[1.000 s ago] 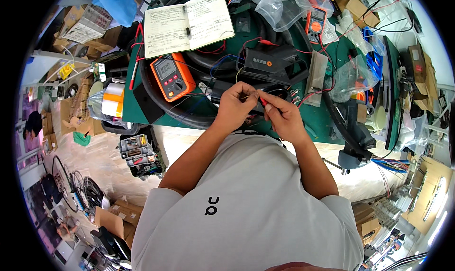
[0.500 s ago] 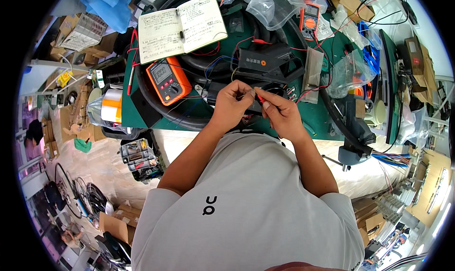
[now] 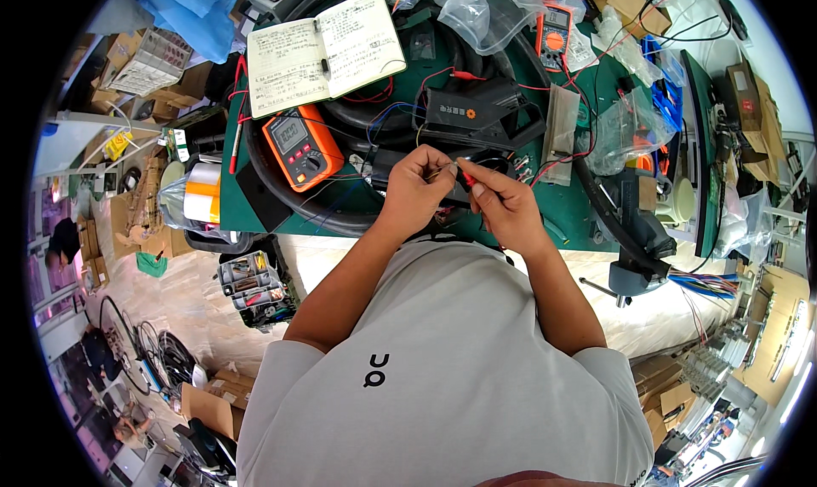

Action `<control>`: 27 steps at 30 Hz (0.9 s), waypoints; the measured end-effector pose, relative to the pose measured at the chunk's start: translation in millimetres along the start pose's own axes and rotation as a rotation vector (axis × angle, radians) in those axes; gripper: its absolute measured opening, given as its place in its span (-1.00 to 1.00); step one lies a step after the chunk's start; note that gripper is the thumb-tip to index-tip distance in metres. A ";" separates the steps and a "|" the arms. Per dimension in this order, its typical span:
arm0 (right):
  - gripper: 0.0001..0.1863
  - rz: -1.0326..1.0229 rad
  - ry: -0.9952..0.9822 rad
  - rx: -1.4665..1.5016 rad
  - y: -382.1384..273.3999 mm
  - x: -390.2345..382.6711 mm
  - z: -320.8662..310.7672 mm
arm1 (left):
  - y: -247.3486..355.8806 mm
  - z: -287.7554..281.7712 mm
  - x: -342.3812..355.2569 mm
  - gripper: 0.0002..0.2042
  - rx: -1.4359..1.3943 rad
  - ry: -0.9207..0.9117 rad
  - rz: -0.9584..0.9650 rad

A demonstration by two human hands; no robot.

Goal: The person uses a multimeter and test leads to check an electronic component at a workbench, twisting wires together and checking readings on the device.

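Head view shows me both hands meeting over the green mat. My left hand is closed, pinching a thin wire end. My right hand is closed around a red test probe, whose tip sits right at that wire. An orange multimeter lies to the left, near an open notebook.

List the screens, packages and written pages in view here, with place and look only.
Orange multimeter: left of the hands, grey screen, black dial.
Second orange meter: far side of the bench, small screen.
Open notebook: far left, white handwritten pages.
Clear plastic bags: top centre, crumpled.
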State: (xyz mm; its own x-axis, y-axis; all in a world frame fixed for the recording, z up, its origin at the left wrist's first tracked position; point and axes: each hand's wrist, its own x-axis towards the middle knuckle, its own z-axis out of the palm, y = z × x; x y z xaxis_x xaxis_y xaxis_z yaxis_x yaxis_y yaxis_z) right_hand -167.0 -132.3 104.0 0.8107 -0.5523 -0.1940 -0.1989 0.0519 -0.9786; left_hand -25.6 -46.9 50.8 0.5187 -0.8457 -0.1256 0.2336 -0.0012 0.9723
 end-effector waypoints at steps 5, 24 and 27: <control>-0.60 -0.034 0.050 0.013 8.1 0.9 -1.5 | 0.8 0.4 1.3 -0.93 0.001 0.005 0.012; -0.74 0.055 0.307 -0.398 30.7 1.8 -11.2 | 22.7 -50.4 5.7 -0.61 0.024 -0.024 0.127; -0.74 0.061 0.350 -0.329 32.9 -3.7 -17.1 | 41.6 -86.2 27.3 -0.59 -0.093 0.207 -0.301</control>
State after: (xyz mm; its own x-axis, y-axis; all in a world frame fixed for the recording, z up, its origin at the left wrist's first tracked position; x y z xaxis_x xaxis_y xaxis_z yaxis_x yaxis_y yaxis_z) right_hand -186.0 -142.8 73.7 0.5692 -0.8064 -0.1603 -0.4494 -0.1419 -0.8820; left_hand 69.1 -24.1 70.8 0.5683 -0.6893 -0.4494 0.4698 -0.1766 0.8649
